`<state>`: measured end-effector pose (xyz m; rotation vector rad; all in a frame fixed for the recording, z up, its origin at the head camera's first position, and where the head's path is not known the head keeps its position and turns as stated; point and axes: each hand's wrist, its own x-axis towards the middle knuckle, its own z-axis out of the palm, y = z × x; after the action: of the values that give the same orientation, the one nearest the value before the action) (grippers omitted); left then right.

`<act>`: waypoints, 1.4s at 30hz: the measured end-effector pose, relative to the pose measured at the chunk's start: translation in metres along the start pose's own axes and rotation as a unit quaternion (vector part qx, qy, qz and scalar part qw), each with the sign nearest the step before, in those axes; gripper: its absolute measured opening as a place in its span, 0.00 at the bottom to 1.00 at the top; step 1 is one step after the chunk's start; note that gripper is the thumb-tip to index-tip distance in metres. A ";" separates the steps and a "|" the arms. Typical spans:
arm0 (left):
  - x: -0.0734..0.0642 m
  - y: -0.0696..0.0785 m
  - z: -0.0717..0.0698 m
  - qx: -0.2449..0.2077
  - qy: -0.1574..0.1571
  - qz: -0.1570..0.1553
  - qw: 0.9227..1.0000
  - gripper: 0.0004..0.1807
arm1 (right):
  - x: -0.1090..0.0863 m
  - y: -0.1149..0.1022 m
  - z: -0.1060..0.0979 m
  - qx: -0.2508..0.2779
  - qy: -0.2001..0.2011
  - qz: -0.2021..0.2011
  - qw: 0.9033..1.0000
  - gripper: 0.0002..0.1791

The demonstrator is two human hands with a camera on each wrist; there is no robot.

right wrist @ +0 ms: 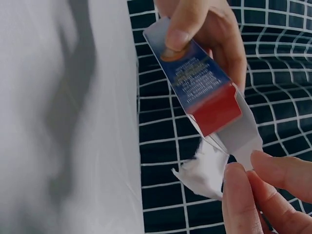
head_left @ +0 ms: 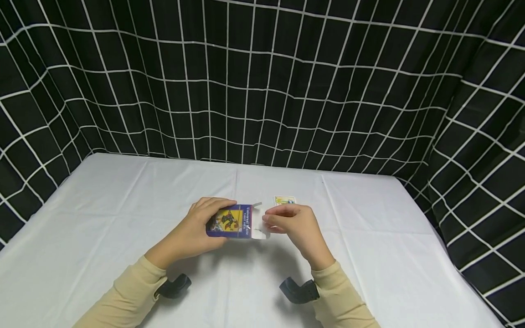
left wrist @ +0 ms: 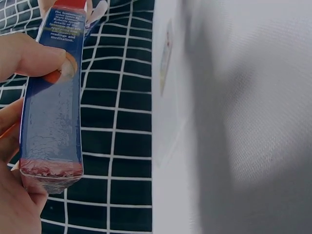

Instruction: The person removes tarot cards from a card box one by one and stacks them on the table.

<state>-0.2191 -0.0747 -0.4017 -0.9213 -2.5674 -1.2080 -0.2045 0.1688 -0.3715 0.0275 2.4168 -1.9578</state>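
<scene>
My left hand (head_left: 197, 230) grips a blue tarot card box (head_left: 229, 222) above the table, thumb on one narrow side and fingers on the other. The box has a yellow picture panel and the words "Universal Waite Tarot Deck". Its right end stands open, with white flaps (right wrist: 241, 134) folded out and a red band (right wrist: 217, 114) along the edge. With thumb and fingertips my right hand (head_left: 299, 228) pinches the tip of the long end flap. Clear wrap shows at the closed end of the box in the left wrist view. The inside of the box is hidden.
A small printed card (head_left: 284, 199) lies on the white tablecloth (head_left: 123, 218) just beyond my right hand, partly covered by it. Black cloth with a white grid (head_left: 254, 82) hangs behind and at both sides of the table.
</scene>
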 end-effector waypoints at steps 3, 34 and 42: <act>0.000 0.001 0.000 -0.003 0.000 0.004 1.000 0.41 | -0.001 0.000 0.003 0.002 -0.004 0.005 1.000 0.10; -0.002 0.008 0.005 -0.010 -0.012 0.010 1.000 0.41 | 0.000 0.008 0.021 -0.005 0.038 0.011 0.999 0.07; -0.001 0.006 0.003 -0.007 -0.005 0.012 1.000 0.42 | 0.000 0.004 0.016 -0.006 0.030 0.011 0.999 0.10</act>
<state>-0.2139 -0.0698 -0.4000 -0.9604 -2.5521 -1.2202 -0.2037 0.1544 -0.3783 0.1137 2.4545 -1.9615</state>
